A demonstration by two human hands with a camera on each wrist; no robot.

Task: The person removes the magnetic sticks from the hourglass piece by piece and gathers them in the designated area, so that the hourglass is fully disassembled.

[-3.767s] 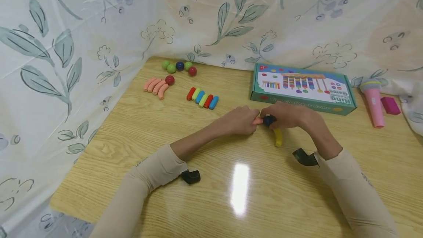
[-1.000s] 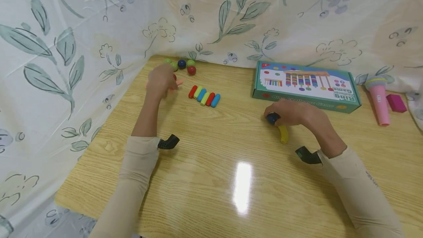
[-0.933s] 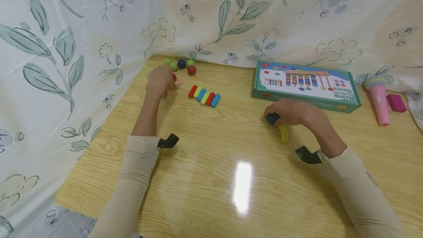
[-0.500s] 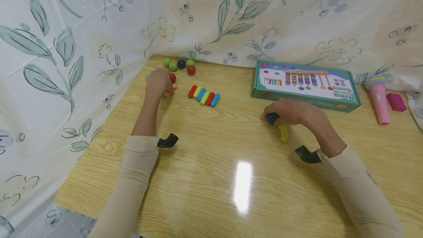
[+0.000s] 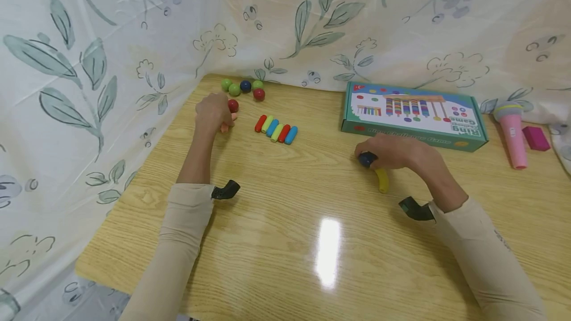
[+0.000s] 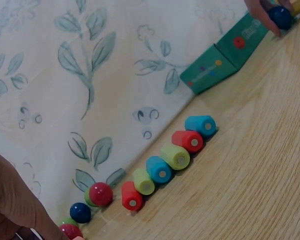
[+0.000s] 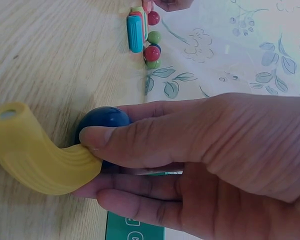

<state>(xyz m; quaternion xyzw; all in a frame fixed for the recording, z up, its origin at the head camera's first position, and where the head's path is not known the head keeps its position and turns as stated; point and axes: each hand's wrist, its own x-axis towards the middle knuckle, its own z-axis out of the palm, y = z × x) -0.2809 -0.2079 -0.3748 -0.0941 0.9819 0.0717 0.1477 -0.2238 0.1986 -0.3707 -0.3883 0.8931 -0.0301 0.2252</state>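
Observation:
My right hand [image 5: 392, 151] pinches a dark blue ball [image 7: 101, 122] together with the end of a yellow curved stick [image 7: 45, 160], thumb on one side and fingers on the other. The stick and ball meet end to end; the stick's free end shows a round metal disc. At the far left, my left hand [image 5: 213, 110] curls over the pink curved sticks [image 5: 225, 127], with one stick's end poking out by its fingertips. Its palm hides most of that group. Beside its knuckles sits a red ball [image 5: 233, 105].
Several short red, green and blue rods [image 5: 276, 130] lie in a row mid-table. Behind my left hand are green balls [image 5: 234, 89], a blue ball [image 5: 246, 86] and another red ball [image 5: 258, 94]. A game box [image 5: 415, 115], pink microphone [image 5: 512, 137] and magenta block [image 5: 536, 138] stand at back right.
My left hand has gone from beside the blue ball to the pink sticks at far left, then drawn slightly nearer, its pink stick turning. My right hand has kept its grip, hardly moving.

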